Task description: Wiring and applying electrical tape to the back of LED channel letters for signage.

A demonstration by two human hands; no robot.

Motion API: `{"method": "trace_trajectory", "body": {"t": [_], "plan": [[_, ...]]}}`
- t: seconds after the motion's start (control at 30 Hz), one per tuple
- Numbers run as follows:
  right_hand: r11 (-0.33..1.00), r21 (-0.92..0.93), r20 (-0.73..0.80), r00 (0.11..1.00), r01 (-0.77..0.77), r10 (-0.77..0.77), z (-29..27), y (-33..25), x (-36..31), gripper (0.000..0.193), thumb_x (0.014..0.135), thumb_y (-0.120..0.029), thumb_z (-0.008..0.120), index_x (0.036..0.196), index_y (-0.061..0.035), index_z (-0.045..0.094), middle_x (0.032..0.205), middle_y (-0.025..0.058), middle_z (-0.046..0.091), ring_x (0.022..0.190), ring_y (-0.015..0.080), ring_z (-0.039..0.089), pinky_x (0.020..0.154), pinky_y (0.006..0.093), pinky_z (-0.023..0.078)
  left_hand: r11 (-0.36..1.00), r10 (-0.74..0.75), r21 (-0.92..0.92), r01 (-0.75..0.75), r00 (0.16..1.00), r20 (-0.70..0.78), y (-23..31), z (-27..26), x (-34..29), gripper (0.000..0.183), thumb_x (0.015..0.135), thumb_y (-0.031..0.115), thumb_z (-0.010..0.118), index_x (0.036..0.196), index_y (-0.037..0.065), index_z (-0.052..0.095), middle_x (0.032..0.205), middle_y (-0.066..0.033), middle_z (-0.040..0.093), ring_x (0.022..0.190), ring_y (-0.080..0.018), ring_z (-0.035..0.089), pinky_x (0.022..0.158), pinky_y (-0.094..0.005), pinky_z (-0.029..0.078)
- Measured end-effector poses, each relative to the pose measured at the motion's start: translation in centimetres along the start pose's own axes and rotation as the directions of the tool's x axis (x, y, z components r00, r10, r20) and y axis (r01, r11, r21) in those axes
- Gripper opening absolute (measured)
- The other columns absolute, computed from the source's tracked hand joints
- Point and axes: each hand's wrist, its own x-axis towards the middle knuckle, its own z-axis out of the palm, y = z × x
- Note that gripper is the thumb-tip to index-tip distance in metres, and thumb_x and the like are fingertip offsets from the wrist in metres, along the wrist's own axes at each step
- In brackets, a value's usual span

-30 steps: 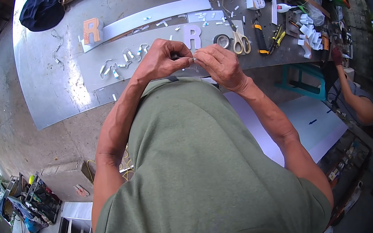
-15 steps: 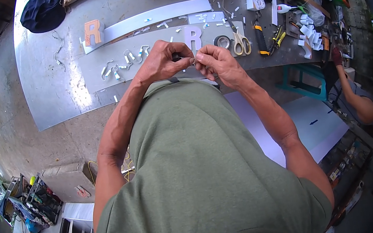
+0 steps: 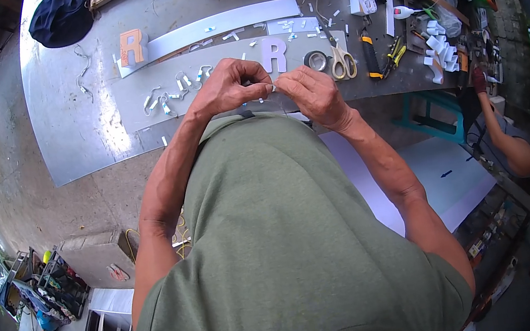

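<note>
Close together at the near edge of the table, my left hand [image 3: 235,87] and my right hand [image 3: 313,93] are both closed in a pinch. A thin wire [image 3: 274,87] shows between their fingertips; most of it is hidden by the fingers. Just beyond them lies a flat, pale lilac letter shape [image 3: 274,54]. To the left of my left hand, a string of small white light modules [image 3: 165,103] joined by wires rests on a grey sheet [image 3: 127,103]. Beyond my right hand are a roll of black tape [image 3: 316,60] and scissors [image 3: 342,62] with cream handles.
An orange-faced block letter [image 3: 132,47] stands beside a long white strip [image 3: 224,21]. An orange-black cutter [image 3: 371,56], yellow-handled pliers [image 3: 395,56] and white pieces [image 3: 442,52] lie to the right. A teal stool [image 3: 431,116] stands below; another person [image 3: 520,146] is at far right.
My right hand has rolled over, so its back now faces up, and its fingers have drawn a little closer together. My left hand has barely moved.
</note>
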Motion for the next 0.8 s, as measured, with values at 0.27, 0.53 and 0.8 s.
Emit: {"method": "trace_trajectory", "body": {"t": [0.27, 0.53, 0.8], "plan": [[-0.247, 0.631, 0.726, 0.448, -0.735, 0.522, -0.3, 0.1, -0.3, 0.023, 0.100, -0.021, 0.065, 0.103, 0.0017, 0.062, 0.081, 0.0004, 0.062, 0.071, 0.0080, 0.059, 0.050, 0.0231, 0.046, 0.979, 0.099, 0.185, -0.089, 0.994, -0.044, 1.3, 0.6, -0.1, 0.017, 0.087, 0.017, 0.072, 0.091, 0.000, 0.073, 0.074, -0.0016, 0.070, 0.069, -0.0060, 0.059, 0.063, -0.0253, 0.046], [0.926, 0.222, 0.020, 0.951, -0.305, 0.309, 0.3, -0.8, 0.4, 0.023, 0.085, -0.002, 0.073, 0.106, -0.0037, 0.063, 0.093, 0.0067, 0.066, 0.076, 0.0190, 0.066, 0.061, 0.0307, 0.054, 0.995, -0.026, -0.100, 0.027, 1.000, 0.002, -0.2, -0.2, 0.0, 0.018, 0.087, 0.017, 0.073, 0.089, 0.000, 0.073, 0.078, -0.0025, 0.070, 0.072, -0.0075, 0.061, 0.066, -0.0242, 0.048], [0.998, -0.065, -0.033, 0.999, -0.003, 0.001, 0.4, -0.2, 0.0, 0.027, 0.074, 0.002, 0.074, 0.098, -0.0037, 0.065, 0.090, 0.0073, 0.065, 0.078, 0.0240, 0.066, 0.063, 0.0350, 0.054, 0.995, -0.019, -0.095, 0.022, 0.999, 0.028, -0.3, -0.2, 0.0, 0.020, 0.087, 0.020, 0.075, 0.090, -0.001, 0.073, 0.077, -0.0022, 0.070, 0.071, -0.0072, 0.061, 0.065, -0.0241, 0.048]]}}
